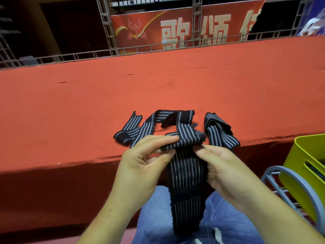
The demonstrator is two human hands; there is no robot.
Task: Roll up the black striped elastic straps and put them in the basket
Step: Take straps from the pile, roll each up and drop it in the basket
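Observation:
A black elastic strap with grey stripes (187,175) hangs from both hands down over my lap. My left hand (140,162) pinches its folded top edge between thumb and fingers. My right hand (221,166) grips the same edge from the right. The strap's far part (181,127) runs up onto the red stage and loops there. A second striped strap (219,132) lies bunched on the stage edge to the right. The yellow-green basket (302,162) stands at the right edge of view, with something dark and striped inside.
The red carpeted stage (158,88) stretches wide beyond the straps. The basket sits on a grey wire-frame rack or stool (279,184). Metal truss railing (123,50) and a red banner stand at the back. My blue jeans are below.

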